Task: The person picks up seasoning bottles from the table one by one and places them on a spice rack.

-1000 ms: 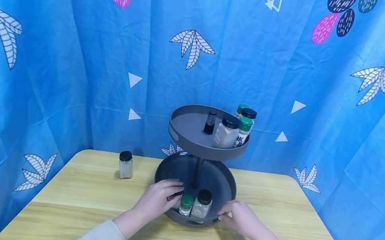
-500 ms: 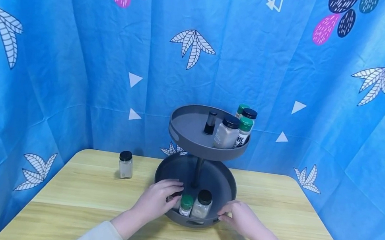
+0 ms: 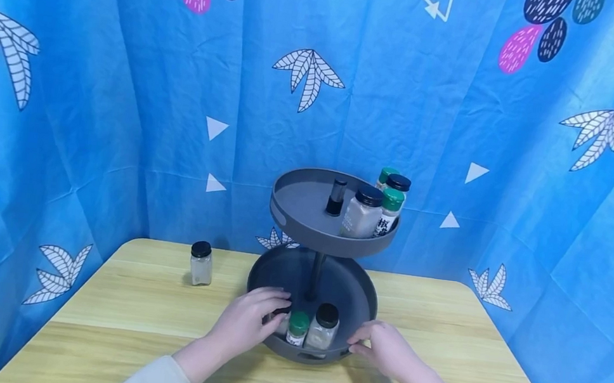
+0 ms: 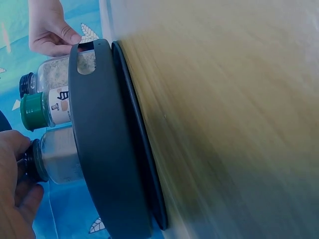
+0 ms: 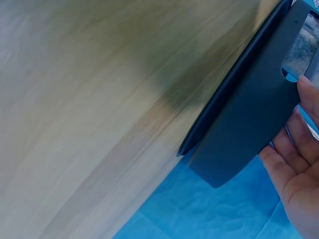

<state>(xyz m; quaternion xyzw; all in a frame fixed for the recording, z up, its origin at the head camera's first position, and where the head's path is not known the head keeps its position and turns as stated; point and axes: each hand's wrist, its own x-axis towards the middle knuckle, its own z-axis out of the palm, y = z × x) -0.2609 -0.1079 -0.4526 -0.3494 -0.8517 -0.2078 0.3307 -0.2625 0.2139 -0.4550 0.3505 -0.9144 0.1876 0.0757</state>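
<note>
In the head view my left hand (image 3: 245,318) reaches over the front left of the lower tier (image 3: 344,285) of a dark grey two-tier turntable rack. Its thumb and fingers hold the black lid of a clear spice jar (image 4: 62,157), which stands inside that tier's rim. Beside this jar is a green-capped spice jar (image 3: 297,331), then a wider black-lidded jar (image 3: 322,331). My right hand (image 3: 382,349) pinches the lower tier's rim at the front right, next to the slot seen in the right wrist view. Left fingers partly hide the held jar.
On the upper tier (image 3: 329,242) several black- and green-lidded jars cluster at the right, near a short central post (image 3: 336,198). Another black-lidded jar (image 3: 201,265) stands on the wooden table (image 3: 144,299) at the left. A blue patterned curtain (image 3: 291,132) surrounds the table.
My left hand has shifted slightly left, showing a little more of the held jar. The right hand, the rack and the other jars stay in place.
</note>
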